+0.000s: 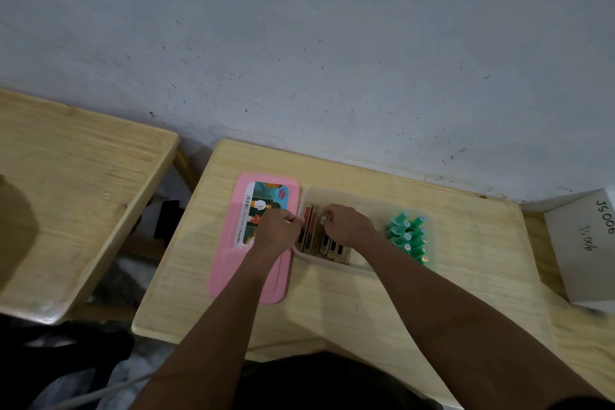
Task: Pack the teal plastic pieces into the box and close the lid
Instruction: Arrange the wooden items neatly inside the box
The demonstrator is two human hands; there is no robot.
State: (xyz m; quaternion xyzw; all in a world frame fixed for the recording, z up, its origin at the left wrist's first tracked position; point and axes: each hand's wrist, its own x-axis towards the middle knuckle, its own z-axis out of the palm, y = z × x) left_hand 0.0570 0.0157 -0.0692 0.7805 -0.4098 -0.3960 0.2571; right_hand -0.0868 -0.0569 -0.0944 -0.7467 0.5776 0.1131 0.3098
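**Hand Positions at the Box**

The left fingers (293,220) are curled over the left rim of the box (352,196) and grip it. The right fingers (327,214) are curled narrowly onto the top ends of the flat brown packs (311,235), which stand on edge in a row in the left half of the box. The left hand (278,226) sits over the lid edge. The right hand (349,225) sits over the box middle.

The table (332,303) is pale wood with a visible grain and rounded corners, set against a grey-blue wall (332,43) with dark specks. A second wooden table (76,183) stands to the left.

The box is translucent white plastic, rectangular and open. The teal plastic pieces (407,238), small cone-shaped items, cluster at its right end. Whether they are inside or just beside it cannot be determined.

The lid (246,276), smooth pink plastic with a printed label (266,203), lies flat, touching the box on the left. A grey carton (579,253) with handwriting sits at the far right.
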